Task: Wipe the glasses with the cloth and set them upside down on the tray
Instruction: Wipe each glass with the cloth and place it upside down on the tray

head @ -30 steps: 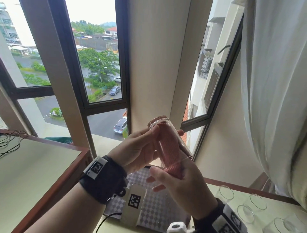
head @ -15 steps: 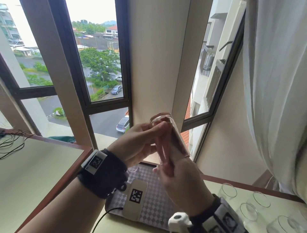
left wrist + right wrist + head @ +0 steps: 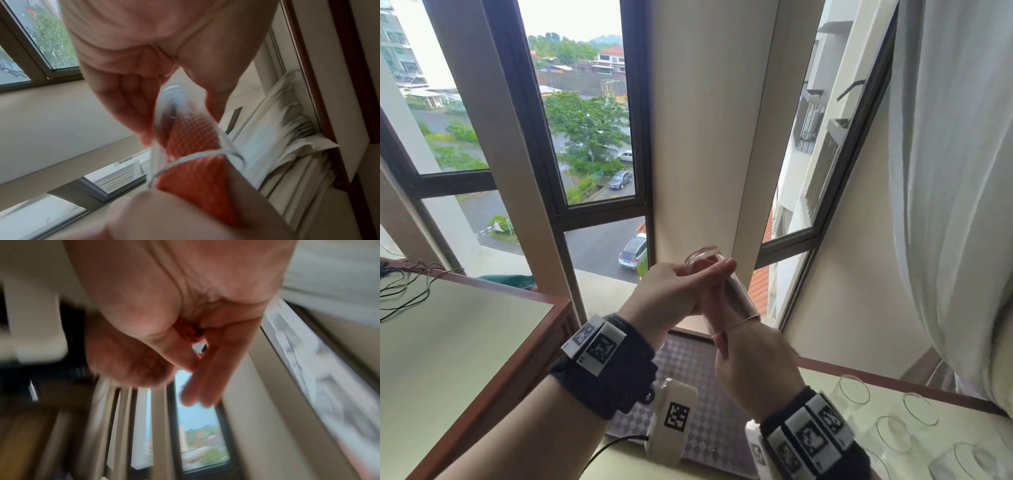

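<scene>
A clear, straight-sided drinking glass (image 3: 724,284) is held up in front of the window, tilted so that its closed base points to about eleven o'clock and its open rim to about five o'clock. An orange-red waffle-textured cloth (image 3: 192,138) is stuffed inside it and spills out past the rim. The left hand (image 3: 671,291) wraps around the glass from nine o'clock, fingers curled over its upper end and thumb on the near side. The right hand (image 3: 755,363) comes up from five o'clock at the rim; it pinches the bunched cloth between thumb and fingers, with two fingers stretched out straight in the blurred right wrist view.

Below the hands, at six o'clock, lies a dark tray with a grey-and-white chequered surface (image 3: 688,359) on the pale green table with a brown wooden edge (image 3: 842,371). At four o'clock from the held glass, five more clear empty glasses (image 3: 854,390) stand upright on the table, rims up, just beside the tray. A white curtain (image 3: 955,171) hangs at two o'clock. A second pale table (image 3: 448,342) sits at eight o'clock, with thin black cables (image 3: 404,291) lying on its far corner.
</scene>
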### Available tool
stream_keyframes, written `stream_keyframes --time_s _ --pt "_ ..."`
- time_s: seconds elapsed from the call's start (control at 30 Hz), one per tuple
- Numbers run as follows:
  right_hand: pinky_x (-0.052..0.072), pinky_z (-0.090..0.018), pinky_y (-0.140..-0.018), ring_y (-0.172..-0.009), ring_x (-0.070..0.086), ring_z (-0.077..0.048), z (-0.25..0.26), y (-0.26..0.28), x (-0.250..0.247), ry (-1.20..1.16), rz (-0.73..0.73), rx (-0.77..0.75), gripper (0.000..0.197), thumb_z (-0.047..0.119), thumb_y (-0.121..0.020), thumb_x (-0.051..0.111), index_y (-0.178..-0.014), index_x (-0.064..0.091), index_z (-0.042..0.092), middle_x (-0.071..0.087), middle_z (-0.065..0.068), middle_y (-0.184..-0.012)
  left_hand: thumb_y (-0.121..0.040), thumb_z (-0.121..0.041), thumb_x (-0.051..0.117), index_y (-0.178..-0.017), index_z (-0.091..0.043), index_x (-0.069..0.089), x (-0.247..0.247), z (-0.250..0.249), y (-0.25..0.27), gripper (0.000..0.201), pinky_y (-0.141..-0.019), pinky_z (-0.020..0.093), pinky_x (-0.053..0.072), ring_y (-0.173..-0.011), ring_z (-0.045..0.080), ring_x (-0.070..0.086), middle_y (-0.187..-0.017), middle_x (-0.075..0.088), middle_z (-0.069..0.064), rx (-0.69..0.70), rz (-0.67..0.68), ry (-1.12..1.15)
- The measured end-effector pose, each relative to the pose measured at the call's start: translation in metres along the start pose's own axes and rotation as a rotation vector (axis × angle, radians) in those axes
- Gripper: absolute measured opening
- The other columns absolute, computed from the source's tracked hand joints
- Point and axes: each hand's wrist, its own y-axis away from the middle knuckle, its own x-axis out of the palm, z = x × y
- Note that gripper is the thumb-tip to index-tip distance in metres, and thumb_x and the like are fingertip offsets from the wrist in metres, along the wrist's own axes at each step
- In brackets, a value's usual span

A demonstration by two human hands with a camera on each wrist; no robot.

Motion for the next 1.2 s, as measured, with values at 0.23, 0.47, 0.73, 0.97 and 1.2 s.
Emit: stream_keyframes --time_s 0.23,0.47,0.73,0.97,1.2 --pt "0.060 -0.038 -0.052 -0.064 0.070 -0.033 0.029 0.000 -0.008 -1.609 0.345 0.072 0.068 -0.015 -0.091 0.055 -0.145 0.047 0.025 0.060 -0.040 -0.113 -0.086 -0.034 0.086 -0.140 0.001 0.056 -0.031 0.009 0.012 0.071 -0.109 0.048 0.052 -0.119 0.029 0.068 -0.132 0.067 0.021 0.133 0.508 0.561" --pt "0.060 -0.034 -0.077 -0.077 0.070 -0.024 0.024 -0.018 0.017 0.157 0.120 -0.010 0.051 0.020 -0.095 0.057 -0.144 0.046 0.029 0.073 -0.004 -0.096 -0.063 -0.076 0.086 -0.097 -0.002 0.082 -0.035 0.011 0.005 0.081 -0.107 0.061 0.053 -0.100 0.035 0.076 -0.106 0.076 0.028 0.064 -0.123 -0.117" --pt "0.062 -0.038 -0.054 -0.052 0.065 -0.020 0.042 -0.008 0.025 -1.774 0.393 0.088 0.069 0.009 -0.091 0.072 -0.151 0.041 0.022 0.062 -0.026 -0.087 -0.082 -0.049 0.087 -0.138 0.001 0.060 -0.065 0.038 0.012 0.080 -0.115 0.056 0.046 -0.124 0.034 0.065 -0.133 0.067 0.023 0.067 0.338 0.446" --pt "0.061 -0.039 -0.047 -0.038 0.054 -0.015 0.032 -0.004 0.047 -1.808 0.304 0.363 0.030 0.027 -0.092 0.072 -0.118 0.067 0.013 0.053 -0.026 -0.081 -0.072 -0.049 0.094 -0.144 0.007 0.049 -0.101 0.058 -0.008 0.102 -0.119 0.059 0.039 -0.128 0.035 0.062 -0.137 0.065 0.025 0.155 0.236 0.360" --pt "0.064 -0.044 -0.063 -0.059 0.074 -0.025 0.013 0.028 0.076 -0.864 0.055 0.594 0.015 0.032 -0.097 0.064 -0.111 0.066 0.030 0.078 0.006 -0.092 -0.085 -0.042 0.086 -0.136 -0.011 0.064 -0.138 0.120 -0.021 0.064 -0.109 0.043 0.051 -0.124 0.027 0.069 -0.127 0.075 0.008 0.056 0.015 0.048"
